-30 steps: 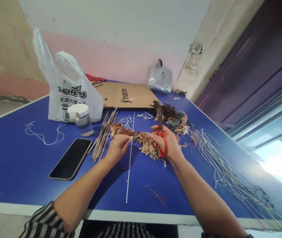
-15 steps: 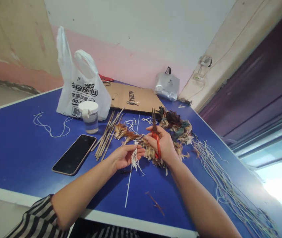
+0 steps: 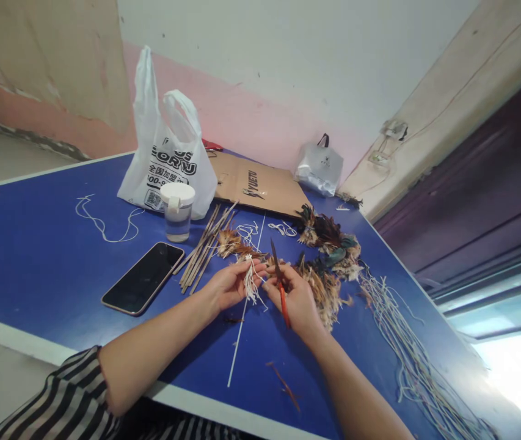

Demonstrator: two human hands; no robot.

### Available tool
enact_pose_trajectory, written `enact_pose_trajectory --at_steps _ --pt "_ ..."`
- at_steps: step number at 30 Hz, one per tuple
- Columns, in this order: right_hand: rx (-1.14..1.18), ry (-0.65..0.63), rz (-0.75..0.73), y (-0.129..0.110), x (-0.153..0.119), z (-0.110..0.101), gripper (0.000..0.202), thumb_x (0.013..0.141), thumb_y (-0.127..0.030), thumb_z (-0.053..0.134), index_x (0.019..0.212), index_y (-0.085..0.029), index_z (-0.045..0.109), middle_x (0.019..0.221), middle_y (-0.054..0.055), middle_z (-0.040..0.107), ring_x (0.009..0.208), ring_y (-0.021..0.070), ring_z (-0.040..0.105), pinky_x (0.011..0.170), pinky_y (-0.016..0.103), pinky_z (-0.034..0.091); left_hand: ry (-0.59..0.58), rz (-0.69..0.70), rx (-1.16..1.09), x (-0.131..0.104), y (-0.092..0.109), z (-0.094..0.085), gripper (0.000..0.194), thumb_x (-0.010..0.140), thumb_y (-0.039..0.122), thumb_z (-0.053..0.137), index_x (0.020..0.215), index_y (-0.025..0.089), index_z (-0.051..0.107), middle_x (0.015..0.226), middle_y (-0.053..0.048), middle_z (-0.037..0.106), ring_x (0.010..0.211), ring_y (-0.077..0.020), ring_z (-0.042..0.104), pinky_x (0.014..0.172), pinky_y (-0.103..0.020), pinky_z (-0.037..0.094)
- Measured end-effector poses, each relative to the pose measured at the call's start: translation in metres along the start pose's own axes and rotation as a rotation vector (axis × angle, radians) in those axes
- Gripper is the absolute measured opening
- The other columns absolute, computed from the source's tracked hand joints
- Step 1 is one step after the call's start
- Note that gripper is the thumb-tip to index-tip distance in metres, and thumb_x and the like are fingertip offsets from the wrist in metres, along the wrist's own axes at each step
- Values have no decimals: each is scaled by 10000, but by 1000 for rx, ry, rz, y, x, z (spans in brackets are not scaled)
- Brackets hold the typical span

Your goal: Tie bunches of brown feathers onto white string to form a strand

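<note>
A small bundle of white strings (image 3: 251, 287) hangs from the fingers of my left hand (image 3: 229, 286), which are closed on its top. My right hand (image 3: 300, 305) holds red-handled scissors (image 3: 281, 293), blades pointing up and away. Its fingertips are beside the strings, near one loose strand. Brown feathers (image 3: 322, 290) lie behind and right of my right hand, and a smaller feather tuft (image 3: 230, 242) lies beyond my left hand. Thin sticks (image 3: 204, 253) rest left of that tuft.
On the blue table (image 3: 187, 354) are a phone (image 3: 143, 278), a lidded cup (image 3: 178, 214), a white plastic bag (image 3: 168, 165) and flat cardboard (image 3: 260, 183). Long cords (image 3: 402, 336) lie at the right; a silver bag (image 3: 319, 168) stands at the back.
My right hand has moved down and closer to the strings, and the scissors have tilted left. The view has shifted a little, moving the table's objects in the picture.
</note>
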State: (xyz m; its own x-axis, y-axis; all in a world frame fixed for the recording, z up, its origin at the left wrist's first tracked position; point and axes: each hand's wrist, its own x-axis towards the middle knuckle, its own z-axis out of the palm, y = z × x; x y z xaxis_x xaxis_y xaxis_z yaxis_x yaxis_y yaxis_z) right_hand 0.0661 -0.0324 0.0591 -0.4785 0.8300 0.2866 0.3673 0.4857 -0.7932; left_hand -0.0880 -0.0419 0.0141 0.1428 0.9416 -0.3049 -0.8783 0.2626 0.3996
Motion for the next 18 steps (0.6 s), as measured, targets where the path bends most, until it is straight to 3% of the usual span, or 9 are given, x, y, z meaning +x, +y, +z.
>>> enact_pose_trajectory --at_steps 6,12,16,18 --pt "21 -18 -3 6 -2 5 271 726 -236 562 991 -189 596 655 -11 590 555 117 504 544 227 399 31 49 -14 1 -3 -1 132 787 117 545 902 89 604 712 -81 667 672 -189 663 596 -290 530" --pt "26 -27 19 10 -9 7 272 723 -230 559 987 -176 597 683 2 621 569 124 539 567 236 422 37 121 5 2 -3 1 77 793 78 520 814 79 595 562 -15 560 575 -120 610 642 -263 529" --pt "-142 -80 28 8 -32 -28 338 686 -238 610 1023 -206 616 749 14 659 658 157 592 622 258 433 119 226 152 -3 0 5 68 771 56 524 778 96 578 563 2 522 520 -91 559 533 -214 510" --pt "-289 -74 72 9 -51 -59 379 659 -277 646 1035 -231 625 788 19 668 701 175 600 633 265 424 48 261 231 -5 4 8 34 763 87 541 753 110 564 561 18 482 465 -63 498 412 -147 425"
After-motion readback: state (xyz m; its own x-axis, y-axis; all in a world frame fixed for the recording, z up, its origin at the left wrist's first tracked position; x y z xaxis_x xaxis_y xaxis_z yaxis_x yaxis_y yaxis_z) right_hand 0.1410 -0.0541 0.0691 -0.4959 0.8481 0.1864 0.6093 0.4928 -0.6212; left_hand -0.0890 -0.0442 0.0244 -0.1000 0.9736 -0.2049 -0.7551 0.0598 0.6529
